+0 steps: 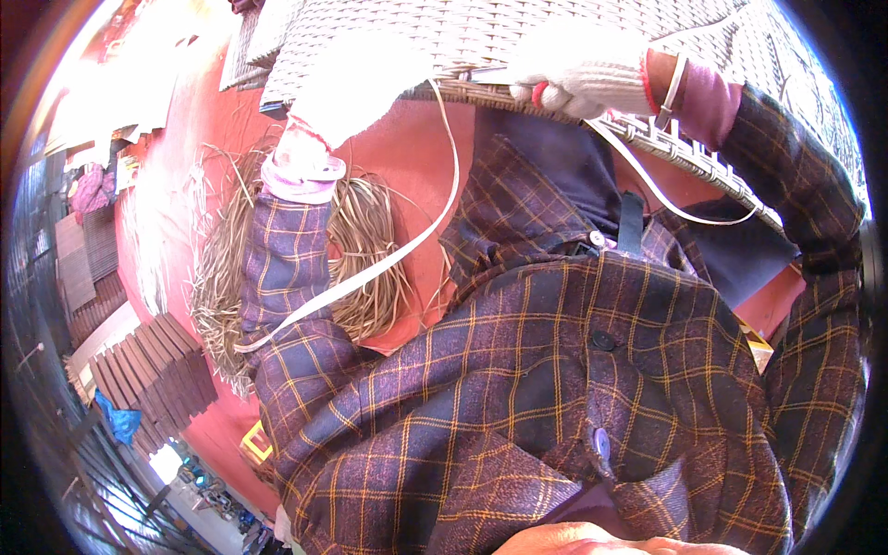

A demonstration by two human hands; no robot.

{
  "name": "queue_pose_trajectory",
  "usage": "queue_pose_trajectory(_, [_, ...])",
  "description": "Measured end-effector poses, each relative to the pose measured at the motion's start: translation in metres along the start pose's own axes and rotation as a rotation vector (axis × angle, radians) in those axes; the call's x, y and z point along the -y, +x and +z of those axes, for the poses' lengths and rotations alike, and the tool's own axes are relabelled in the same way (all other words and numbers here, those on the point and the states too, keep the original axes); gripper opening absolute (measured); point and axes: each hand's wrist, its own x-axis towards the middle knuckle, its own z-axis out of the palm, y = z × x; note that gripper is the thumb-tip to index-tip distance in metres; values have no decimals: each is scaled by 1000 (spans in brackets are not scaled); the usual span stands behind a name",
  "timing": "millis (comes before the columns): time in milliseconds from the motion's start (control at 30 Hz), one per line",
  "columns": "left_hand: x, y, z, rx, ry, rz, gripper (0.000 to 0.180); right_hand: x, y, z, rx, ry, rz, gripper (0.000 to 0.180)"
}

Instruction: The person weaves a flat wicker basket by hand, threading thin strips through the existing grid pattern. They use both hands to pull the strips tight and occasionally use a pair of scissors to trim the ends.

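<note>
A white woven wicker panel (481, 32) fills the top of the view, tilted over my lap. My right hand (583, 69), in a white knit glove, is closed on the panel's lower rim (684, 153). My left hand (356, 83), also gloved in white, lies on the panel's lower edge to the left; sunlight washes out its fingers. A long flat white strip (407, 245) hangs from the rim between my hands and trails down across my left sleeve. A second white strip (666, 199) loops beneath the rim near my right wrist. Both sleeves are purple plaid.
Loose straw-coloured strands (217, 277) lie heaped on the red floor (407, 157) beside my left arm. Stacked brown slatted squares (162, 370) stand at the left, with more woven panels (245, 46) at the upper left. A blue cloth (120, 421) lies at the lower left.
</note>
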Motion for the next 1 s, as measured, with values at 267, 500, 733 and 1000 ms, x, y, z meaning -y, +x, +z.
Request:
queue_pose_trajectory(267, [-4, 3, -3, 4, 18, 46, 26, -1, 4, 0, -10, -119, -65, 9])
queue_pose_trajectory(500, [0, 10, 8, -18, 54, 150, 26, -3, 10, 5, -26, -258, -143, 9])
queue_pose_trajectory(733, [-10, 22, 4, 156, -20, 33, 26, -4, 8, 2, -53, -496, -289, 9])
queue_pose_trajectory(1000, [11, 4, -9, 116, -133, 124, 29, -3, 4, -7, -76, -875, -552, 8])
